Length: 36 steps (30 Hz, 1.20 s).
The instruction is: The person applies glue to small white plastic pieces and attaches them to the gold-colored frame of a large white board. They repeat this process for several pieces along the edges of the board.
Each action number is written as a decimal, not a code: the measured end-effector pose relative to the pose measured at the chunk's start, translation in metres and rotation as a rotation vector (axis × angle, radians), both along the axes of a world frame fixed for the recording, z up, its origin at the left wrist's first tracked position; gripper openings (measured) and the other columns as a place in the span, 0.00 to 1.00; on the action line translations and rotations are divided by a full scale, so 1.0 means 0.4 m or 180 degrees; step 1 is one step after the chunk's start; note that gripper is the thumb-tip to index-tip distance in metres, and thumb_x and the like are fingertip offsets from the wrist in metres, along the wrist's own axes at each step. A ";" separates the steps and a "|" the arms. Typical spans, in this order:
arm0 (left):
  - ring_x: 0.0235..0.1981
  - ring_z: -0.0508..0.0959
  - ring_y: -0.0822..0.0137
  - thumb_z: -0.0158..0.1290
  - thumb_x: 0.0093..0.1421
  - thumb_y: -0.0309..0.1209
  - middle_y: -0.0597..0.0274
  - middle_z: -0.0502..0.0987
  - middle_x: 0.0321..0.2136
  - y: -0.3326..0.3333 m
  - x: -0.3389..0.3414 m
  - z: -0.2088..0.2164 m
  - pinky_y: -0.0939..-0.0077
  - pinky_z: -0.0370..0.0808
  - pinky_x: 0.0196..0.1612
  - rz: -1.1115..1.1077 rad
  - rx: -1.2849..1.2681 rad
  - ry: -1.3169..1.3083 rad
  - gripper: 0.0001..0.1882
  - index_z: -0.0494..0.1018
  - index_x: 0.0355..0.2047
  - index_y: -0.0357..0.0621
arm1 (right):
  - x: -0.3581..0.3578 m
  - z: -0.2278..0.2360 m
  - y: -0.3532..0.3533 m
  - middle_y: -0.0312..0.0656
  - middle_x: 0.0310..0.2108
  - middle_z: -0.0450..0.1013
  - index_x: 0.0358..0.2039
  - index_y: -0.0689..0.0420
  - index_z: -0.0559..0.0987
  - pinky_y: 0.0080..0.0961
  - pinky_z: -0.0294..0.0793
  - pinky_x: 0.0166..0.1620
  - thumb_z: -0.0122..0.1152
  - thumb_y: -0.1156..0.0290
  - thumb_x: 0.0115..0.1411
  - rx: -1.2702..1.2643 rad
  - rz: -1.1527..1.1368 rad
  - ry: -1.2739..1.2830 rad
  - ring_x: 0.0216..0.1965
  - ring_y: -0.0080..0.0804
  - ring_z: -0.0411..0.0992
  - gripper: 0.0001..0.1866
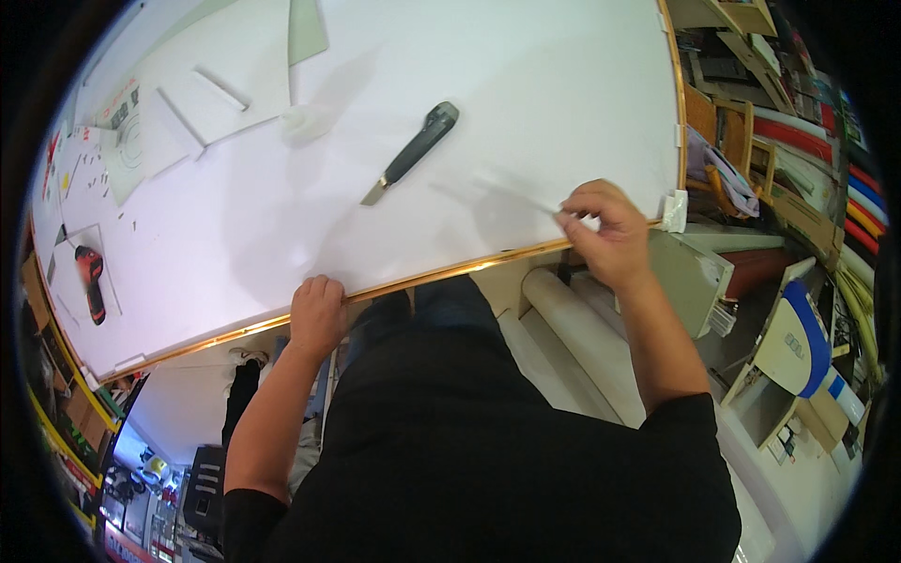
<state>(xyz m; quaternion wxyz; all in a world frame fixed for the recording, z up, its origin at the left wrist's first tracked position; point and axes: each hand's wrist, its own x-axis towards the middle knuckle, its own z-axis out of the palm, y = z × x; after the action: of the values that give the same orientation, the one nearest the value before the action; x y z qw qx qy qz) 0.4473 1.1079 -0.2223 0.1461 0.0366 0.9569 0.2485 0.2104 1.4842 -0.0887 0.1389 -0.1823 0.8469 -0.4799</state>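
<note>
My left hand [319, 308] is curled over the gold-trimmed front edge of the white table [526, 75], its fingertips on the top. My right hand [605, 230], above the right part of that edge, pinches a thin pale strip [526, 197] between thumb and fingers. The strip points to the left and is blurred, so its kind is unclear. Between the hands, farther back, a dark utility knife [419, 147] lies on the table, its blade out toward the near left. Neither hand touches it.
White sheets [225, 66] and narrow white strips [221, 89] lie at the far left. A red and black power tool [91, 281] rests near the left edge, with small bits scattered behind it. Rolls [582, 319] and stacked boards crowd the floor to the right.
</note>
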 end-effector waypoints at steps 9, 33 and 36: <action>0.40 0.74 0.46 0.61 0.52 0.25 0.52 0.72 0.34 0.005 0.000 0.012 0.53 0.72 0.44 0.0052 0.0089 -0.0034 0.12 0.69 0.34 0.44 | 0.157 -0.242 -0.196 0.35 0.29 0.77 0.33 0.61 0.84 0.21 0.73 0.35 0.74 0.72 0.59 -0.0227 0.0216 -0.2534 0.30 0.20 0.72 0.07; 0.43 0.74 0.47 0.60 0.53 0.25 0.53 0.73 0.38 0.077 -0.017 0.004 0.52 0.71 0.47 -0.0176 0.0062 0.0171 0.11 0.72 0.36 0.45 | 0.177 -0.283 -0.186 0.31 0.30 0.78 0.36 0.60 0.86 0.17 0.71 0.34 0.73 0.74 0.61 -0.1258 -0.0787 -0.2991 0.31 0.17 0.72 0.05; 0.43 0.75 0.47 0.60 0.54 0.24 0.52 0.73 0.37 0.108 -0.033 -0.016 0.52 0.72 0.47 -0.0177 0.0196 0.0218 0.11 0.71 0.37 0.45 | 0.169 -0.280 -0.158 0.31 0.30 0.78 0.36 0.59 0.86 0.17 0.71 0.34 0.73 0.75 0.61 -0.1236 -0.0958 -0.3014 0.31 0.17 0.71 0.05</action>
<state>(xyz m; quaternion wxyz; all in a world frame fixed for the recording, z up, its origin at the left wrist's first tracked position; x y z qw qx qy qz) 0.4340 1.1511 -0.2288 0.1189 0.0762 0.9518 0.2723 0.2782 1.4211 -0.2007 0.3992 0.1554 0.6040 -0.6721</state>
